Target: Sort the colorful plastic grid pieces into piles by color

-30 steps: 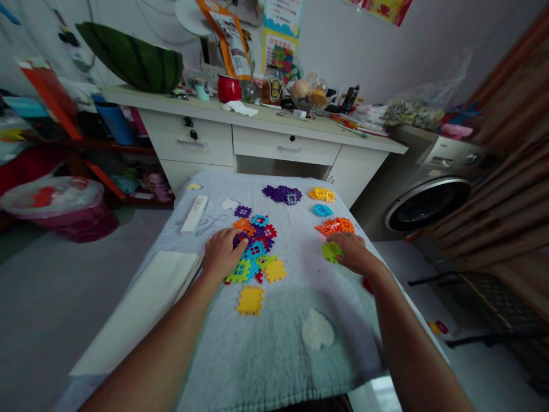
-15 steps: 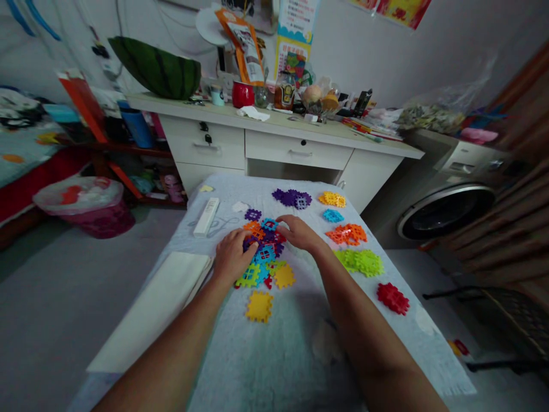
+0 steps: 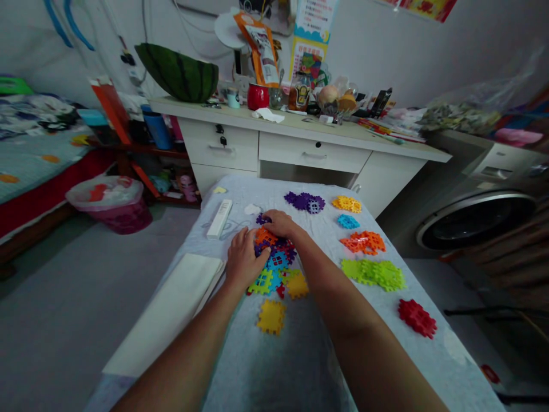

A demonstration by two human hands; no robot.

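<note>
My left hand (image 3: pixel 246 256) rests against the left side of a mixed pile of toothed plastic tiles, its thumb and fingers apart. My right hand (image 3: pixel 281 224) reaches over the back of the pile with curled fingers; what they hold, if anything, is hidden. Between the hands lies an orange tile (image 3: pixel 265 236), and a purple tile (image 3: pixel 259 219) shows just behind the right fingertips. Nearer me in the pile are a blue window-patterned tile (image 3: pixel 278 260), a lime-green tile (image 3: pixel 261 282) and a yellow tile (image 3: pixel 297 284). A separate yellow tile (image 3: pixel 271 317) lies in front.
Sorted heaps line the right of the cloth-covered table: purple (image 3: pixel 304 201), yellow (image 3: pixel 346 203), blue (image 3: pixel 347 221), orange (image 3: pixel 363 243), lime-green (image 3: pixel 373 273) and red (image 3: pixel 417 318). At left are a white box (image 3: pixel 219 219) and folded cloth (image 3: pixel 167 309). A white desk (image 3: pixel 313 151) stands behind.
My right hand has moved left and inward over the pile, covering the small blue tile that showed there before. The left hand stays by the pile. The whole view has shifted slightly.
</note>
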